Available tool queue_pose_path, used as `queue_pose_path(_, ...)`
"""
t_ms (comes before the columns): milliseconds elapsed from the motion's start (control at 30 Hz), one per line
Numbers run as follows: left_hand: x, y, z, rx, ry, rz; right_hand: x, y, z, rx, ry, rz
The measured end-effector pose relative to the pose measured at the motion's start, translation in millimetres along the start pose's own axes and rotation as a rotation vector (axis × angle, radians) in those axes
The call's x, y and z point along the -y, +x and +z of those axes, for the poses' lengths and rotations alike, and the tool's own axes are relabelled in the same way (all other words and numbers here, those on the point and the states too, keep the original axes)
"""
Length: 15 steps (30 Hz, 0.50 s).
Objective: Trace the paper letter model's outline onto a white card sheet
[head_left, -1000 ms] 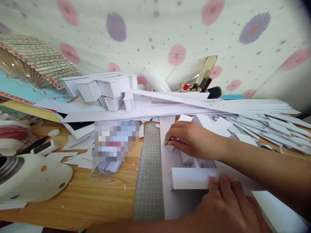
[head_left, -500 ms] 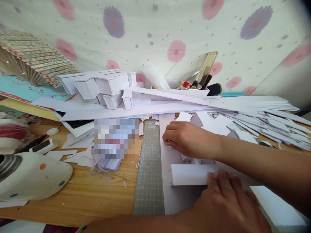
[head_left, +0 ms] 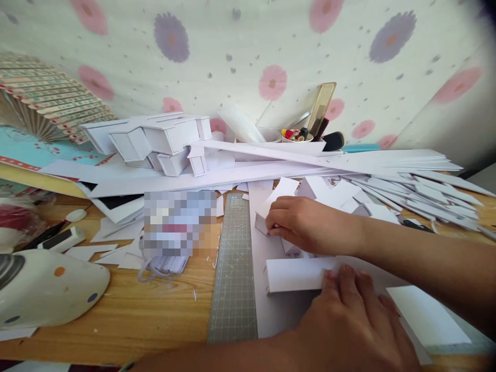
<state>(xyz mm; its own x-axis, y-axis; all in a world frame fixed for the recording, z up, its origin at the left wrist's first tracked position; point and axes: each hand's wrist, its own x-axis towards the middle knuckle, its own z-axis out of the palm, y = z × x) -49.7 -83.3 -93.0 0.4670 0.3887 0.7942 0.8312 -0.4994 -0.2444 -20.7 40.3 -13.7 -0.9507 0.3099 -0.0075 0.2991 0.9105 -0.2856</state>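
My right hand [head_left: 306,225] reaches in from the right, its fingers closed on a small white board piece [head_left: 261,224] whose end shows left of the fingertips. Below it, my left hand [head_left: 356,315] lies with fingers stretched out on a long white board strip [head_left: 292,275]. That strip stands a little raised over a white base board [head_left: 267,315]. Other white pieces [head_left: 289,247] rise from the base under my right hand and are partly hidden by it. Beneath the base board's left side, a grey-green cutting mat [head_left: 234,274] shows.
A white board building model [head_left: 155,139] stands at the back left, beside long white strips [head_left: 251,168]. Offcuts [head_left: 422,191] pile up at right. A spotted white object [head_left: 54,289], a blurred-out item [head_left: 178,222] and a folding fan [head_left: 50,98] are at left.
The view has shifted slightly, moving the scene a little left. The end of the small white piece now shows beside my right fingertips. My left hand stays on the strip.
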Motion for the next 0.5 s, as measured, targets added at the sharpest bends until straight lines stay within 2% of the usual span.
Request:
queue_pose_path(67,-4.4,0.7,0.3,-0.008,-0.009,-0.006,-0.5,-1.6,0.4,-0.002,0.006,0.009)
queue_pose_path(200,-9.9,1.9,0.6,0.021,-0.031,-0.197,-0.5,-4.4,0.0,-0.013,0.022,0.015)
queue_pose_path(333,-1.7,0.1,2.3,-0.010,-0.048,0.018,-0.4,-6.4,-0.7,-0.012,0.032,0.011)
queue_pose_path(500,2.7,-2.1,5.5,-0.019,-0.047,0.006,-3.3,-9.1,0.2,-0.010,0.012,-0.006)
